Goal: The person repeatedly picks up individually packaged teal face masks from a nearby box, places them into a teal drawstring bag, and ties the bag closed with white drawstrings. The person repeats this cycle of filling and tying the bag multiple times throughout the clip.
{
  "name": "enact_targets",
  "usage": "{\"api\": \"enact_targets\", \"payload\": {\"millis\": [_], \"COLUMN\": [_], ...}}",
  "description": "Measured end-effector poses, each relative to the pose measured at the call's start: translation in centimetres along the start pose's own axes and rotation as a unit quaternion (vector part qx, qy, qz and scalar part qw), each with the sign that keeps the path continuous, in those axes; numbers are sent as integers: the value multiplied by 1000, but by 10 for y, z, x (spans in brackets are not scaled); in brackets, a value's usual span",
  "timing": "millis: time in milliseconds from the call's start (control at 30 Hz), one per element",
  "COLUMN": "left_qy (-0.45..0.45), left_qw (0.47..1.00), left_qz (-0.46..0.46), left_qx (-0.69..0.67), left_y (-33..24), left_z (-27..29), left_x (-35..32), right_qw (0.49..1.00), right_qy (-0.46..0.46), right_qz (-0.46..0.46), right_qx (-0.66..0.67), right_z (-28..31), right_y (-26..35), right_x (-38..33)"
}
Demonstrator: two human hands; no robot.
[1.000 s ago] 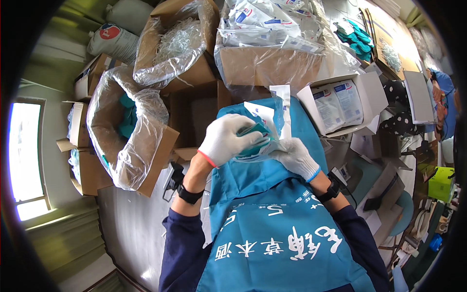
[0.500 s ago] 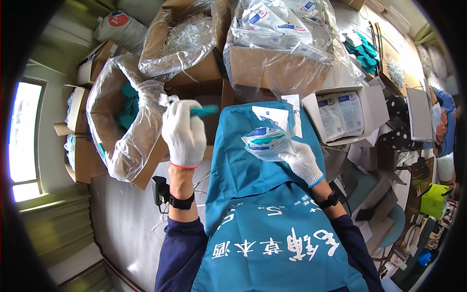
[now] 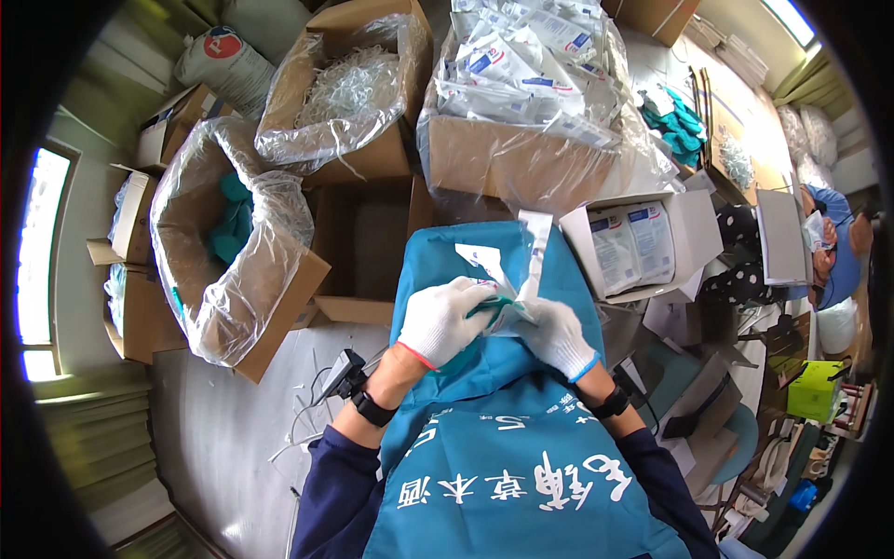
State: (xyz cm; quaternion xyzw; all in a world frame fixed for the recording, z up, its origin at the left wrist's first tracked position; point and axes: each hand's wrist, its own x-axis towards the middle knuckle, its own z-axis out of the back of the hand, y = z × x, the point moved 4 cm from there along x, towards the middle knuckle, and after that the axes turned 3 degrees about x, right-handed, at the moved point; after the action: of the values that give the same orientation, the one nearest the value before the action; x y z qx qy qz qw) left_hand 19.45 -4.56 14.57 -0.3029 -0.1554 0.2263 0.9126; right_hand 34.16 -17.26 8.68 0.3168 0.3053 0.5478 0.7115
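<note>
My left hand (image 3: 447,321), in a white knitted glove with a red cuff edge, is closed on a flat green piece (image 3: 495,306). That piece meets the mouth of a clear and white plastic pouch (image 3: 512,323), but how far it sits inside is hidden by the fingers. Gripping the pouch from the other side is my right hand (image 3: 562,340), gloved in white with a blue cuff edge. Both hands are above the lap of my teal apron (image 3: 447,252). A white printed packet (image 3: 484,261) and a white strip (image 3: 534,252) lie just beyond them.
At the left, a plastic-lined carton (image 3: 279,321) holds green pieces. Behind stand a carton of clear tangled strands (image 3: 349,88) and a carton heaped with white pouches (image 3: 521,154). A white box (image 3: 643,233) of packets is at right. Another person (image 3: 843,242) sits at far right.
My left hand has come right and down from beside the lined carton, bringing the green piece to the pouch. My right hand still holds the pouch, now turned. The whole view has shifted slightly.
</note>
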Motion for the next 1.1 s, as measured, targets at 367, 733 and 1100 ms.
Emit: {"api": "enact_targets", "payload": {"millis": [367, 733, 1100], "left_qy": [-304, -94, -142], "left_qw": [838, 680, 608], "left_qz": [274, 431, 487], "left_qx": [-361, -585, -611], "left_y": [91, 121, 176], "left_z": [51, -63, -92], "left_x": [-36, -57, -66], "right_qw": [996, 996, 954], "right_qy": [-79, -51, -167], "right_qz": [-35, 60, -111], "right_qx": [26, 30, -221], "right_z": [48, 106, 128], "right_y": [-43, -36, -118], "right_x": [40, 274, 397]}}
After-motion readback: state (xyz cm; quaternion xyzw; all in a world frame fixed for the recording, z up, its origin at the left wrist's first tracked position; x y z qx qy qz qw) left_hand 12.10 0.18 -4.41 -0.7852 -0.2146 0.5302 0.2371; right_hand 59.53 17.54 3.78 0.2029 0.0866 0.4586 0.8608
